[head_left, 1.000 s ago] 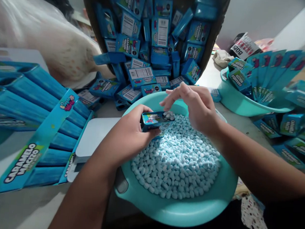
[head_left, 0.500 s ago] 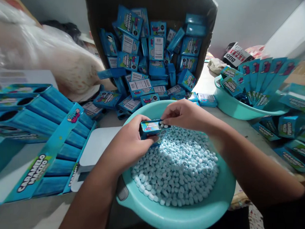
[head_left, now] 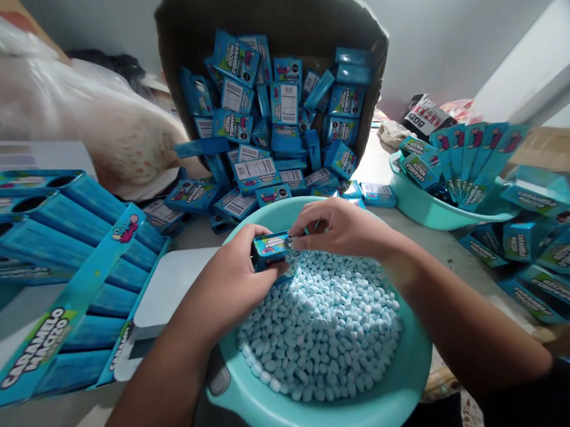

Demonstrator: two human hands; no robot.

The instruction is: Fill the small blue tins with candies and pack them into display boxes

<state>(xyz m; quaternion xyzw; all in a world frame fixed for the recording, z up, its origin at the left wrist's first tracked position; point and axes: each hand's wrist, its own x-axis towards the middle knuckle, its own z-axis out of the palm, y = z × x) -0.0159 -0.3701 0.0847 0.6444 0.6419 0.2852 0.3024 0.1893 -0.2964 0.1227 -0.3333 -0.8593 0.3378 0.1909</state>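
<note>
My left hand (head_left: 240, 265) grips a small blue candy box (head_left: 271, 245), printed "Caramelo Macizo", lying on its side above the near bowl. Fingers wrap its back and the thumb presses along its near side. At the box's right end is my right hand (head_left: 335, 226), its thumb and fingertips pinched together against the opening. What sits between those fingertips is too small and shaded to make out. Beneath both hands stands a turquoise bowl (head_left: 324, 417) holding a heap of pale blue candies (head_left: 325, 330).
A cardboard box (head_left: 273, 17) tipped toward me spills blue candy boxes (head_left: 256, 175). On the left, a display carton (head_left: 32, 348) of open boxes stands by a white scale (head_left: 167, 290). Right, a second turquoise bowl (head_left: 425, 209) holds folded cartons; several boxes (head_left: 522, 240) lie beside it.
The view has shifted, so everything sits slightly lower and further left. White candies seen at my right fingertips by the box's end are now mostly hidden; my left hand keeps its grip.
</note>
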